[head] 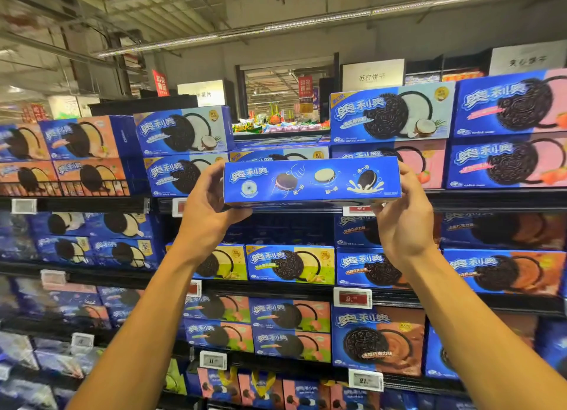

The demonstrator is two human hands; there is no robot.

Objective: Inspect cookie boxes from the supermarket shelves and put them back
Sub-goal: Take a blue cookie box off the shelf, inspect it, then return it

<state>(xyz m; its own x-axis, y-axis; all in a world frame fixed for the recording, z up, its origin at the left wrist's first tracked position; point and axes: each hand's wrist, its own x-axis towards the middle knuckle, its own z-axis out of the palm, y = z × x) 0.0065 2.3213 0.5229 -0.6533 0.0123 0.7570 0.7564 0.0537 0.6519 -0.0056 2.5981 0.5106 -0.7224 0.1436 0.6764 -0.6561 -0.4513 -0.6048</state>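
Note:
A blue cookie box [311, 181] is held up level in front of the top shelf, its narrow long side with small cookie pictures facing me. My left hand [208, 207] grips its left end, thumb under the box and fingers curled over the top corner. At the right end, my right hand [405, 216] grips it with fingers wrapped behind and thumb underneath. Behind the box, a gap [276, 145] shows in the stacked row of the top shelf, with lower boxes lying there.
Shelves [306, 207] full of blue cookie boxes run across the whole view on several levels. Coconut-flavour boxes [389, 112] stand right of the gap, pink ones [509, 102] further right, orange ones [79, 139] at the left. Price tags [352, 297] line the shelf edges.

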